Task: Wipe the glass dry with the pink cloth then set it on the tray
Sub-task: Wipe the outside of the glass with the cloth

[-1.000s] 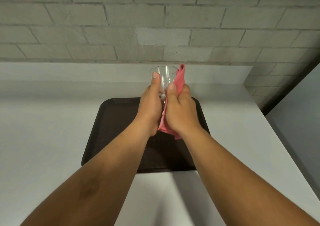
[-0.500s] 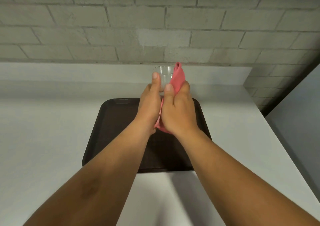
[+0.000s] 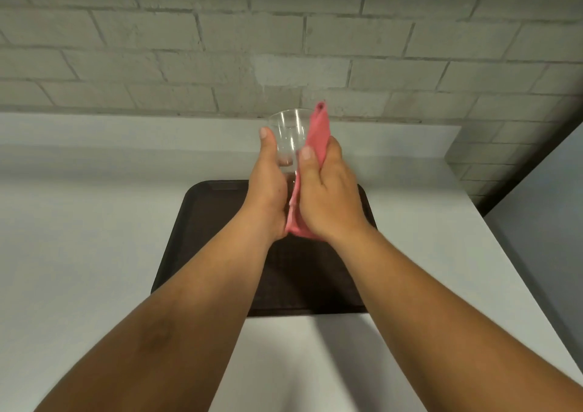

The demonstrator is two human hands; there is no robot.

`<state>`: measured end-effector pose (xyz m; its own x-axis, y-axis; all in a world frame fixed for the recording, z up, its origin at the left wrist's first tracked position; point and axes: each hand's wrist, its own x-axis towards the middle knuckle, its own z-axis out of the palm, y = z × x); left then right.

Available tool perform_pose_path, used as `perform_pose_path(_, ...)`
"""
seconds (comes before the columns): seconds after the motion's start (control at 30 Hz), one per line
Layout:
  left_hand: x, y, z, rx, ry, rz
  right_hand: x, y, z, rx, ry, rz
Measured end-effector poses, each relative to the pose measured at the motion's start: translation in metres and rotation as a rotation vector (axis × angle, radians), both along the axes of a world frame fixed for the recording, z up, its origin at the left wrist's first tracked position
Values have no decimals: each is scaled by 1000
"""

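A clear glass [image 3: 287, 134] is held up above the far end of the dark brown tray [image 3: 202, 241]. My left hand [image 3: 268, 187] grips the glass from the left, thumb up along its side. My right hand [image 3: 328, 197] holds the pink cloth [image 3: 317, 137] and presses it against the right side of the glass. The cloth's top corner sticks up past the rim, and its lower end hangs out between my two wrists. The lower part of the glass is hidden behind my hands.
The tray lies on a white counter [image 3: 79, 238] that runs left and toward me. A grey brick wall [image 3: 220, 49] stands behind it. The counter ends at the right, with a darker gap [image 3: 536, 159] beside it.
The glass has turned in my left hand and more of its wall shows. My right hand with the cloth slid slightly along its right side. Both hands stay above the tray.
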<state>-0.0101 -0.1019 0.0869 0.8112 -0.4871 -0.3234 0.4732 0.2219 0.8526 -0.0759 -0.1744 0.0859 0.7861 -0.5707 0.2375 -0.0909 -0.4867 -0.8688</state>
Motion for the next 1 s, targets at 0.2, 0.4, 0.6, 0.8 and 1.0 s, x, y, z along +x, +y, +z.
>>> perform_pose_path(0.2,-2,-4,-14,102,-147,-45,6,10,2,-123,6,-139)
perform_pose_path(0.4,-2,-2,-17,39,-82,-49,22,-22,27,163,6,-137)
perform_pose_path(0.6,8,-7,-14,36,-4,-12,11,4,0,-81,74,-73)
perform_pose_path(0.8,10,-3,-20,95,-101,-39,24,-2,9,8,18,-157)
perform_pose_path(1.0,7,-10,-17,114,-23,-13,22,-17,2,224,67,-136)
